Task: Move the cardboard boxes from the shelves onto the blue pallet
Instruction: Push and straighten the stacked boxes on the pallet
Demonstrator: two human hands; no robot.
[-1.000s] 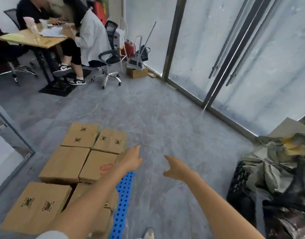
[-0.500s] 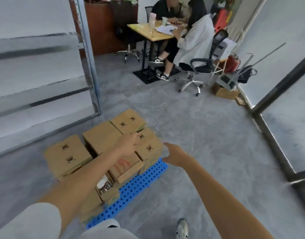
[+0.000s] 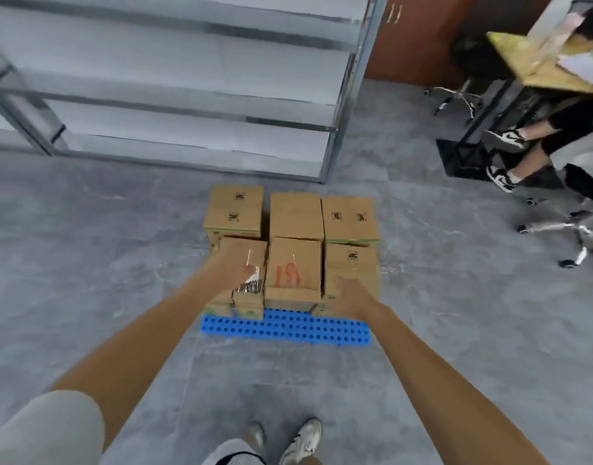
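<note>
Grip, left hand (image 3: 236, 268): stretched out over the front-left box; too blurred to read the fingers, so open or closed cannot be told.
Grip, right hand (image 3: 352, 295): fingers loose and slack, nothing in them, in front of the front-right box; touching or not, unclear.
Boxes (image 3: 293, 266): six brown tops showing, in two rows of three, packed side by side; red scrawl on the front middle one; edges of a lower layer peeking out beneath, number hidden.
Where: all on the pallet.
Pallet (image 3: 285, 327): one, blue, dotted with holes, flat on the floor, front strip bare.
Rack (image 3: 343, 105): one, grey metal, just behind the pallet, at least three levels in view.
Floor (image 3: 86, 263): grey, marbled.
Shoes (image 3: 301, 437): two, pale, at the bottom edge, near the pallet's front.
Desk (image 3: 553, 73): one, wooden top, far right, papers (image 3: 587, 67) on it.
Seated person (image 3: 557, 129): one, legs under the desk, two black-and-white trainers (image 3: 505, 139).
Chair bases (image 3: 577, 233): two, on castors, one by the seated person, one near the brown cabinet (image 3: 419, 35).
</note>
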